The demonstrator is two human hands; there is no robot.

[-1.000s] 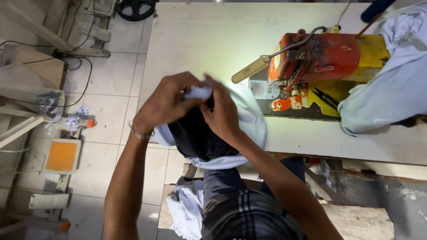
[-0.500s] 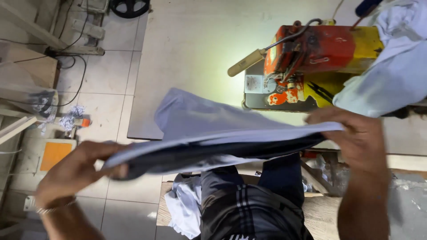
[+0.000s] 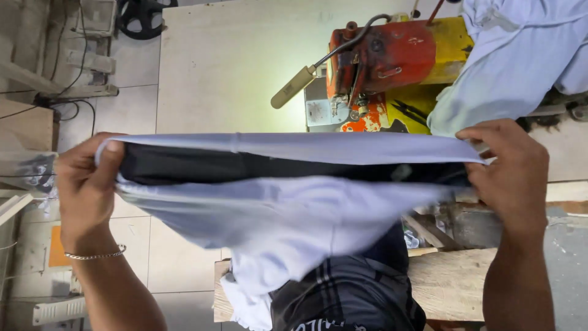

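Overhead, the pale surface point(image 3: 233, 67) carries a red-and-yellow sewing machine point(image 3: 392, 61) at the far right; nearer, pale blue cloth point(image 3: 288, 214) hangs stretched wide open, left hand point(image 3: 86, 184) and right hand point(image 3: 508, 165) each pinching an end.

pale cloth garment point(image 3: 288, 214) smooth, matt; sewing machine point(image 3: 392, 58) painted metal, worn.
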